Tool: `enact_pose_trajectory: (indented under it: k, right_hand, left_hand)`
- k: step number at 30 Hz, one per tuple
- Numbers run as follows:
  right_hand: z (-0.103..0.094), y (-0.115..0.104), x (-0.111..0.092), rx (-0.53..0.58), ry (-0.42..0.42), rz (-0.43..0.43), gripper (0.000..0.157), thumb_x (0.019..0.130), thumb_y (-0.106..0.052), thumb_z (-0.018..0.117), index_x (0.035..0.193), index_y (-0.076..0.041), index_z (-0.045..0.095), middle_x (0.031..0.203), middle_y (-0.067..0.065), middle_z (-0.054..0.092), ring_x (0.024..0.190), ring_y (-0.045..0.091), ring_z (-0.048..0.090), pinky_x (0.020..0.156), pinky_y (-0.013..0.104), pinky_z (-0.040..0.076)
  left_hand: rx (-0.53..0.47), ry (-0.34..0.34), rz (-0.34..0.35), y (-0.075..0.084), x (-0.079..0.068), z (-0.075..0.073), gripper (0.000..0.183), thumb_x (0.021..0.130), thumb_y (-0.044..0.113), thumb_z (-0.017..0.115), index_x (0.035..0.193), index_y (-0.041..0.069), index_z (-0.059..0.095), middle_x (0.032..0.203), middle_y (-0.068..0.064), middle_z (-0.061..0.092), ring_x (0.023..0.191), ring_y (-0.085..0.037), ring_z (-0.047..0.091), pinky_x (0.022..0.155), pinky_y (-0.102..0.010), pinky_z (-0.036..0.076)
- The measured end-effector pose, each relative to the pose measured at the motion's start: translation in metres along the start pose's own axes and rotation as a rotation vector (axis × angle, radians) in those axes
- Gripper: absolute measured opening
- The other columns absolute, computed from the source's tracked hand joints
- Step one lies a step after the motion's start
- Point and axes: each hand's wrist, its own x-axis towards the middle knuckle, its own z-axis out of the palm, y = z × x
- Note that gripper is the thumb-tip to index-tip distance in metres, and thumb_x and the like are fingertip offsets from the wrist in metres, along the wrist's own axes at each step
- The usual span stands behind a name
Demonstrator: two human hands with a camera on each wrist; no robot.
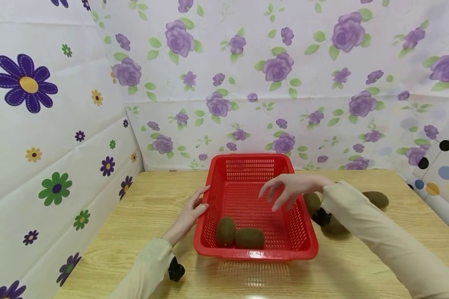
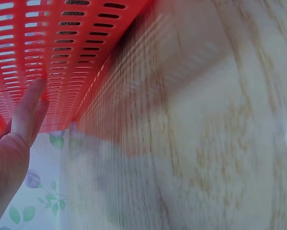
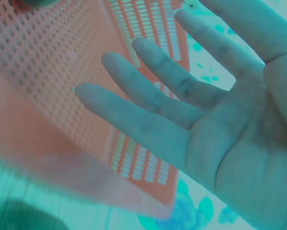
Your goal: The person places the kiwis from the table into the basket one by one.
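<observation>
A red plastic basket [image 1: 254, 253] with slotted walls stands on the wooden table. Inside it, at the near left, lie two kiwifruits, one upright in view [image 1: 226, 231] and one lying sideways [image 1: 250, 238]. My left hand [image 1: 188, 214] holds the basket's left rim, thumb and index finger at its top edge; in the left wrist view, other fingers [image 2: 26, 112] lie against the outer wall. Above the basket's right half hovers my right hand [image 1: 289, 189], palm down with fingers spread and nothing in them. The right wrist view shows its bare palm [image 3: 244, 139].
Right of the basket, partly behind the right arm, are more kiwifruits: one by the rim [image 1: 312, 202], one nearer [image 1: 334, 228] and one farther right [image 1: 376, 199]. Flower-patterned cloth [image 1: 224, 83] hangs behind and left of the table [image 1: 142, 220].
</observation>
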Motion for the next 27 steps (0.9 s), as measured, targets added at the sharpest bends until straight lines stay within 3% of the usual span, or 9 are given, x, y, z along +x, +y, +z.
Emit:
enact_pose_trajectory:
  k: [4,11,20,27]
  right_hand:
    - [-0.012,0.006,-0.02,0.013,0.04,-0.013,0.046,0.078,-0.014,0.071,0.12,-0.011,0.055,0.11,0.015,0.054,0.092,0.031,0.058,0.073,0.046,0.049]
    - [-0.029,0.019,-0.054,0.079,0.097,-0.059,0.041,0.081,-0.009,0.067,0.12,-0.006,0.054,0.11,0.026,0.05,0.094,0.044,0.053,0.074,0.049,0.047]
    - [-0.038,0.046,-0.091,0.005,0.114,-0.028,0.041,0.083,-0.009,0.065,0.121,-0.005,0.053,0.11,0.02,0.053,0.101,0.04,0.049,0.079,0.047,0.046]
    - [-0.039,0.069,-0.109,-0.106,0.108,-0.038,0.038,0.082,-0.012,0.066,0.118,-0.007,0.054,0.108,0.016,0.055,0.101,0.039,0.048,0.078,0.037,0.047]
  left_hand:
    - [0.007,0.0,0.001,-0.001,0.001,0.0,0.051,0.093,0.006,0.048,0.14,0.019,0.033,0.119,-0.024,0.044,0.096,-0.036,0.053,0.068,-0.042,0.051]
    - [0.001,0.001,-0.008,0.0,0.001,0.0,0.051,0.093,0.006,0.048,0.14,0.019,0.033,0.119,-0.024,0.044,0.096,-0.035,0.052,0.068,-0.043,0.051]
    - [-0.017,-0.013,-0.013,0.002,-0.001,0.0,0.051,0.094,0.006,0.046,0.141,0.018,0.031,0.121,-0.026,0.041,0.098,-0.039,0.051,0.068,-0.043,0.051]
    - [-0.014,-0.037,-0.041,0.024,-0.009,0.007,0.054,0.093,0.001,0.044,0.143,0.009,0.025,0.124,-0.03,0.037,0.102,-0.046,0.046,0.071,-0.046,0.049]
